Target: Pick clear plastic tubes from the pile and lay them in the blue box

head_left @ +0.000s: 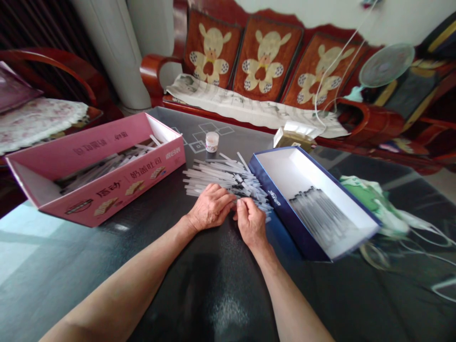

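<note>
My left hand (213, 207) and my right hand (251, 222) are close together above the table's near middle, fingers curled and pinched. What sits between the fingertips is too small and too hidden to name. Just beyond them lies a loose pile of thin, translucent whitish plastic strips or tubes (217, 175), some with dark ends. To the right, a blue box (265, 187) with a white inside holds a neat row of similar thin clear tubes with dark tips (317, 209). On the left, a pink box (142, 178) contains more whitish strips (107, 168).
A small white-lidded jar (212, 141) stands behind the pile on the dark glossy table (213, 294). A tissue box (294, 135) is behind the blue box. At right are a green-and-white plastic bag (374, 202) and white cables (431, 232). A wooden sofa (156, 71) stands beyond.
</note>
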`<state>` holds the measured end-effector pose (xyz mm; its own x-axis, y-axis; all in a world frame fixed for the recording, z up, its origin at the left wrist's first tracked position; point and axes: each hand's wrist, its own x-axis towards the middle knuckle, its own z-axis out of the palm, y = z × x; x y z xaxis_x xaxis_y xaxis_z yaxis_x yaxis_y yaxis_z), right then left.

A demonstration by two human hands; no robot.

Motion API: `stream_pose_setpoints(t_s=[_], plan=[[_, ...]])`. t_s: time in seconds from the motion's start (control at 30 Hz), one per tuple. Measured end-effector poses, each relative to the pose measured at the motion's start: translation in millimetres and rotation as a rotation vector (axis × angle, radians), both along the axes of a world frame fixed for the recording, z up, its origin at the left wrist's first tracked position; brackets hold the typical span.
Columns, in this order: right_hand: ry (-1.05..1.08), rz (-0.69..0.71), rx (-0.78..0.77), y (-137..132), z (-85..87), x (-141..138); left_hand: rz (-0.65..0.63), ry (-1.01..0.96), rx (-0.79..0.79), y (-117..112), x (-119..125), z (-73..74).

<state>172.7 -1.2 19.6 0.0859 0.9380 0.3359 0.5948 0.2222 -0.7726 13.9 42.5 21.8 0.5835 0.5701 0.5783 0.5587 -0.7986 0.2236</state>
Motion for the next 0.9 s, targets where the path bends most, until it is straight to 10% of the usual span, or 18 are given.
stream_pose_setpoints(t_s=[0.9], plan=[[-0.081,0.003,0.067,-0.3,2.7,0.9,-0.051,0.017,-0.023,-1.6,-0.1,4.5]])
